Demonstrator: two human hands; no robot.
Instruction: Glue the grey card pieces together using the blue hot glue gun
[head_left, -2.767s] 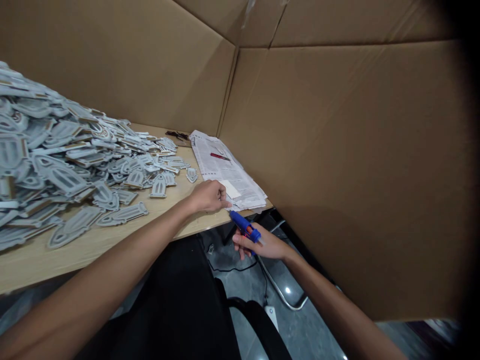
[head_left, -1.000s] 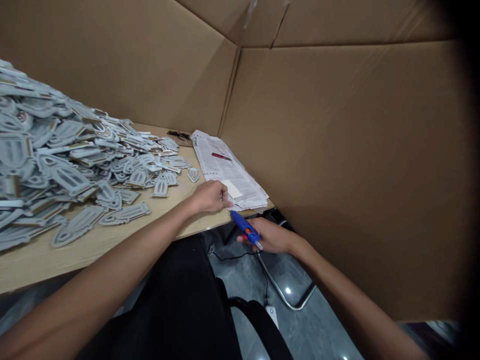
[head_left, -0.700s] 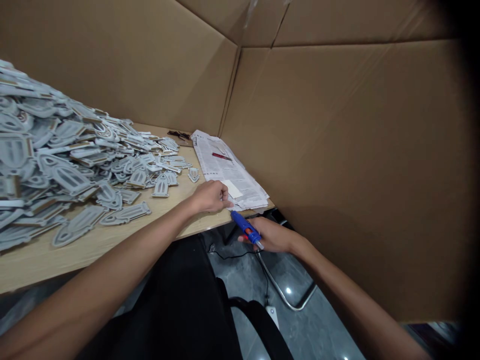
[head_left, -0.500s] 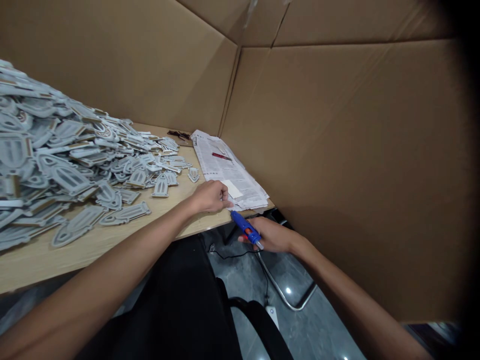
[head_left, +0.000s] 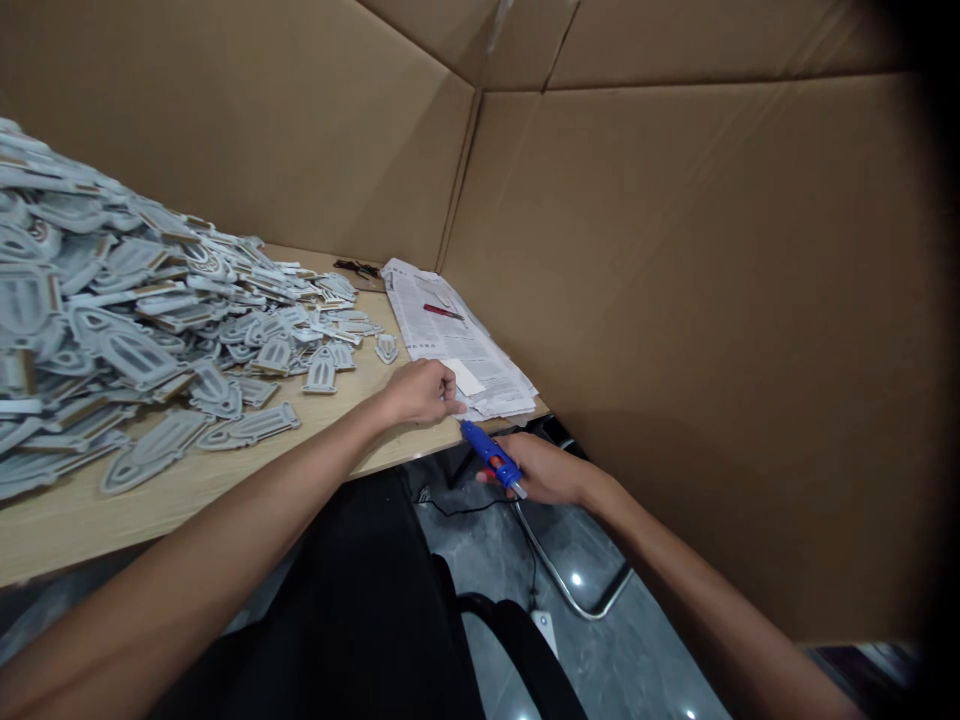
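Note:
My right hand (head_left: 547, 468) is wrapped round a blue hot glue gun (head_left: 491, 455) with a red trigger and a glue stick poking from its back. Its nozzle points up and left, close to the fingertips of my left hand (head_left: 426, 392). That hand is closed at the table's front edge, its fingers pinched, and what is between them is too small or hidden to name. A white card (head_left: 465, 377) lies just beyond the left fingers on a stack of newspaper (head_left: 450, 335).
A large heap of grey-and-white arched plastic pieces (head_left: 142, 300) covers the left of the wooden table (head_left: 360, 400). A red pen-like tool (head_left: 442, 312) rests on the newspaper. Cardboard walls (head_left: 675, 300) stand behind and right. A black cable (head_left: 472, 512) hangs below the glue gun.

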